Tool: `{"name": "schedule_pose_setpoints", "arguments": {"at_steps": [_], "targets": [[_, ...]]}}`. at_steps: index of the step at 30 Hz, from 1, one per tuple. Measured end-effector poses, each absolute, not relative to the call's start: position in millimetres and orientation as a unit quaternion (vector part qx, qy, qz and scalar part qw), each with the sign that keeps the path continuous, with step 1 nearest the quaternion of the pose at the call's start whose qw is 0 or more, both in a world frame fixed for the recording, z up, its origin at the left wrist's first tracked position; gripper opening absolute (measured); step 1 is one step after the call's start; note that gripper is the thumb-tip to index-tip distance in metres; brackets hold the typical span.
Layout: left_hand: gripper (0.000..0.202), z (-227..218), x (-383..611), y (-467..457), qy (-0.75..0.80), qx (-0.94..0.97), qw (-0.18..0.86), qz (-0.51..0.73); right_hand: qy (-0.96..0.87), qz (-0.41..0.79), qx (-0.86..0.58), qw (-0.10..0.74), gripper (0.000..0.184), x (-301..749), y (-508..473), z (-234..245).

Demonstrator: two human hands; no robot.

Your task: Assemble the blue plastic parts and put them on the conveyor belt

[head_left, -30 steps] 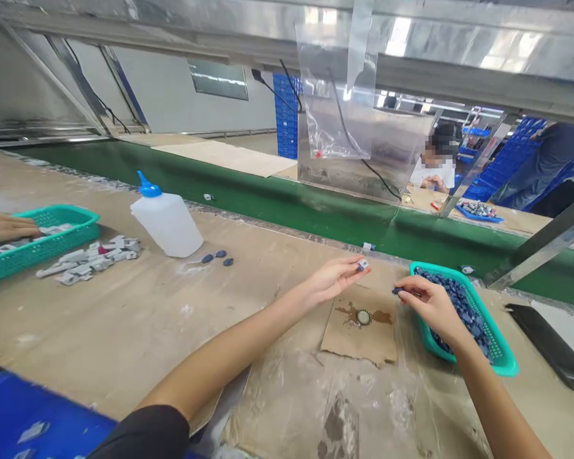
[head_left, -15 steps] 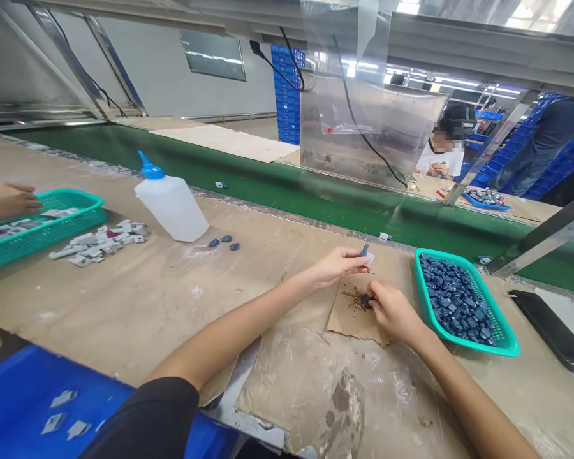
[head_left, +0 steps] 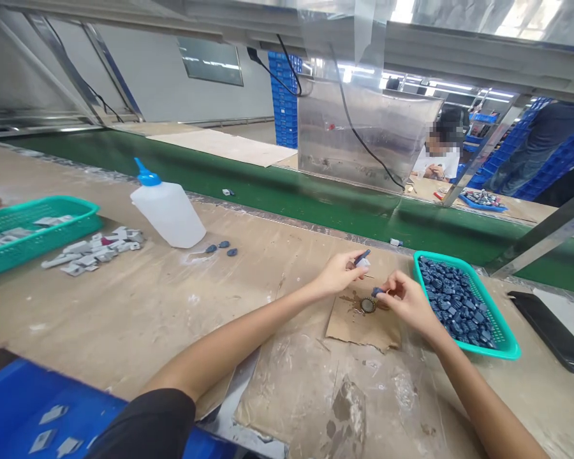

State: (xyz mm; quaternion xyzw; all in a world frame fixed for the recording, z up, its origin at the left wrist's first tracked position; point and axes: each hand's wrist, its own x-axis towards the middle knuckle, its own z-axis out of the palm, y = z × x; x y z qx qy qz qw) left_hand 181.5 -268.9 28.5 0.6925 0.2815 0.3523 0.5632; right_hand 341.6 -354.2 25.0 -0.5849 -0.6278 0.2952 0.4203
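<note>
My left hand (head_left: 338,274) pinches a small white piece with a dark blue part (head_left: 362,258) on it, held just above a stained scrap of cardboard (head_left: 358,322). My right hand (head_left: 408,301) pinches another small dark blue part (head_left: 377,292) right over a round bottle cap (head_left: 367,305) that lies on the cardboard. Just right of that hand stands a teal basket (head_left: 495,319) filled with several dark blue parts.
A white squeeze bottle with a blue tip (head_left: 165,207) stands at the left, three loose blue parts (head_left: 220,247) beside it. Farther left lie grey-white pieces (head_left: 93,248) and a second teal basket (head_left: 33,233). A green conveyor belt (head_left: 287,194) runs behind. A black tray (head_left: 550,328) lies at right.
My right hand has lifted from the cap with its blue part, after taking it from the basket. The left hand has stayed in place. Another person's hand at far left has pulled back.
</note>
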Motion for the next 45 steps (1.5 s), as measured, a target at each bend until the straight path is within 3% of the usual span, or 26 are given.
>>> {"name": "schedule_pose_setpoints", "arguments": {"at_steps": [4, 9, 18, 24, 31, 39, 43, 45], "targets": [[0.033, 32, 181, -279, 0.254, 0.810, 0.386, 0.361, -0.453, 0.432, -0.504, 0.596, 0.040, 347, -356, 44], [0.030, 33, 181, -291, 0.211, 0.862, 0.275, 0.370, -0.370, 0.492, -0.458, 0.642, 0.045, 337, -361, 50], [0.028, 28, 182, -300, 0.166, 0.902, 0.157, 0.365, -0.363, 0.493, -0.467, 0.637, 0.048, 328, -365, 46], [0.027, 28, 183, -312, 0.175, 0.896, 0.133, 0.386, -0.374, 0.495, -0.473, 0.626, 0.050, 324, -370, 42], [0.029, 30, 184, -313, 0.156, 0.905, 0.061, 0.392, -0.443, 0.440, -0.518, 0.585, 0.050, 332, -369, 47], [0.027, 27, 186, -318, 0.182, 0.887, 0.116, 0.407, -0.491, 0.350, -0.553, 0.575, 0.046, 323, -372, 45], [0.029, 27, 189, -306, 0.172, 0.896, 0.171, 0.371, -0.557, 0.285, -0.592, 0.508, 0.041, 340, -367, 51], [0.030, 25, 191, -286, 0.178, 0.904, 0.199, 0.334, -0.612, 0.184, -0.619, 0.456, 0.031, 365, -360, 52]]}}
